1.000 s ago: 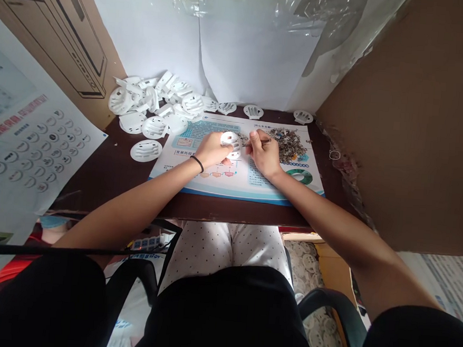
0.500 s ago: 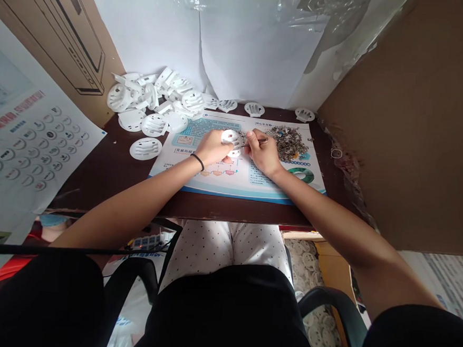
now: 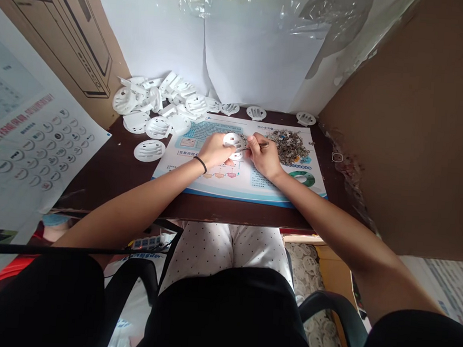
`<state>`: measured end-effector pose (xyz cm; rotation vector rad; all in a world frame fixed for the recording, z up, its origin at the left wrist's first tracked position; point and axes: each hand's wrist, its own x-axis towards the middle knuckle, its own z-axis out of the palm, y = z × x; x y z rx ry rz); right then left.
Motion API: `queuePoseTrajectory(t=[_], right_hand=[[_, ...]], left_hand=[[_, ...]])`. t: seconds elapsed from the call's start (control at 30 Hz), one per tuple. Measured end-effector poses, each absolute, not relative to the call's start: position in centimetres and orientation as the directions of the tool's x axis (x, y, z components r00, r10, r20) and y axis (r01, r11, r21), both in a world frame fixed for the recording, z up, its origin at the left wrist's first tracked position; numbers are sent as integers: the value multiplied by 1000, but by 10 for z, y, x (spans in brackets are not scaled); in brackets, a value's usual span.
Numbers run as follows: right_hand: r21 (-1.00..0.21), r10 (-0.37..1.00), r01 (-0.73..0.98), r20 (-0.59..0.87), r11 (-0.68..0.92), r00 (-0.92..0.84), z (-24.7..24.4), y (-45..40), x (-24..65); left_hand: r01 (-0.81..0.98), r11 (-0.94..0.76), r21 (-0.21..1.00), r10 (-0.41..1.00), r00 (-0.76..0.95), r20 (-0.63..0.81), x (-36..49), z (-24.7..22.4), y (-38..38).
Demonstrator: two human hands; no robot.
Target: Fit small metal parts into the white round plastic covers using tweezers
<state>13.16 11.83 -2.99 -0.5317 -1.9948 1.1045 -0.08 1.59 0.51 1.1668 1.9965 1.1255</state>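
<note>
So, where is the item?

White ribbed plastic disc (image 3: pixel 233 140), clenched by the fingers of the left hand (image 3: pixel 215 151), above a printed mat (image 3: pixel 215 185) on the desk (image 3: pixel 107 186).

And the right hand (image 3: pixel 265 156)?

Its fingers pinch tweezers (image 3: pixel 258 145) at the disc. Metal scraps (image 3: pixel 288 146) lie just right; heaped discs (image 3: pixel 157 97) sit far left.

A cramped, makeshift piecework corner with a homely feel: a narrow dark wooden desk (image 3: pixel 107 186) boxed in by brown cardboard panels (image 3: pixel 409 128) and plastic-sheeted white paper (image 3: pixel 256 43), white plastic discs (image 3: pixel 177 93) heaped along its back edge.
</note>
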Motion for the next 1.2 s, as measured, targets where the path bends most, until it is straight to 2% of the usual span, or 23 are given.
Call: queuePoseTrajectory(t=[0.57, 0.8, 1.2], right_hand=[[-706, 559, 13, 549, 708, -622, -28, 115, 133], [-771, 652, -47, 569, 636, -501, -27, 113, 139], [-772, 624, -23, 532, 636, -572, -28, 115, 137]], left_hand=[[465, 151, 872, 881, -463, 95, 9, 6, 7], [404, 206, 891, 847, -530, 45, 9, 5, 12], [420, 200, 885, 856, -515, 51, 8, 5, 12]])
